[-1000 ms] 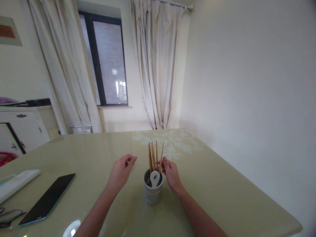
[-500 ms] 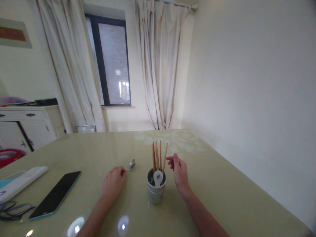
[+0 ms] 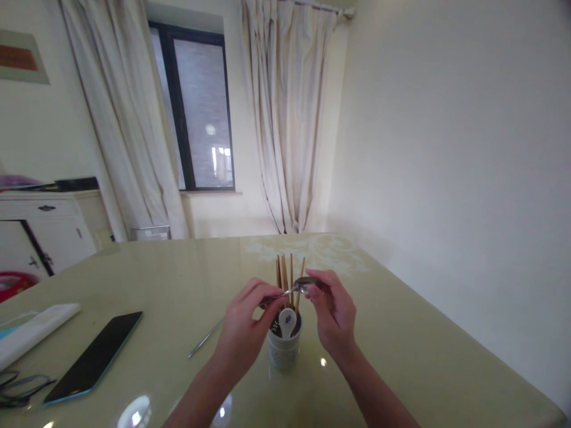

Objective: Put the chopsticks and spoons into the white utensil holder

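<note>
A metal spoon [image 3: 289, 292] is held level in the air, in front of the chopsticks. My left hand [image 3: 244, 324] pinches its handle, and the fingers of my right hand [image 3: 336, 312] are closed on the bowl end. Below stands a pale utensil cup [image 3: 284, 355], upright, with several wooden chopsticks [image 3: 291, 276] and a white porcelain spoon [image 3: 287, 324] with a blue mark in it. On the table, a thin metal handle [image 3: 203, 346] sticks out from behind my left hand; its other end is hidden.
The table [image 3: 423, 356] has a glossy greenish top. At its left lie a tablet or large phone [image 3: 96, 356], a white oblong device [image 3: 38, 330] and dark-framed glasses [image 3: 24, 386]. A wall [image 3: 468, 178] runs along the right edge.
My left hand has risen from the table and moved right, bringing up the spoon. My right hand has closed on its bowl end. A metal handle now shows on the table.
</note>
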The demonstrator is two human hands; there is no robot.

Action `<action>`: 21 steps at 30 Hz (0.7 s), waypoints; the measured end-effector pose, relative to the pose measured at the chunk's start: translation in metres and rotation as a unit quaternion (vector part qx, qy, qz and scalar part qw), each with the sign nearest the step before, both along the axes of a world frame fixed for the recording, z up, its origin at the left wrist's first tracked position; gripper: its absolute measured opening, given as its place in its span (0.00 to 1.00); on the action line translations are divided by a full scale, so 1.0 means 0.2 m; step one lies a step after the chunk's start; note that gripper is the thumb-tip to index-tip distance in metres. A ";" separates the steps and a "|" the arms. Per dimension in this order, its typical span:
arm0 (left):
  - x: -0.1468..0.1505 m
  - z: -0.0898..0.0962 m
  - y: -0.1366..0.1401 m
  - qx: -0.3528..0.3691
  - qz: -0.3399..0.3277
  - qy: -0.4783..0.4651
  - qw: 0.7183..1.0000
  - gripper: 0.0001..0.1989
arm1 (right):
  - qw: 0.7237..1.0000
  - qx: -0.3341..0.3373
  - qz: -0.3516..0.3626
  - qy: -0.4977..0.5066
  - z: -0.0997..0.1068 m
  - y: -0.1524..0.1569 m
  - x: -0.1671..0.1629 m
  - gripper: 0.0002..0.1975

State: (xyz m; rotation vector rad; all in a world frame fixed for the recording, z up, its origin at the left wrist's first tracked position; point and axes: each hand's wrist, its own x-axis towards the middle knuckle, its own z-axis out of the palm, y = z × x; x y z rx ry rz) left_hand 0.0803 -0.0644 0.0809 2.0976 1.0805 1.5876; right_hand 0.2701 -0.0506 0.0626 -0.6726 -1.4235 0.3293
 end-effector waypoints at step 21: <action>-0.38 -0.62 0.31 -0.274 0.298 0.363 0.839 0.15 | 0.861 -0.078 0.029 -0.502 0.49 0.12 -0.07 0.07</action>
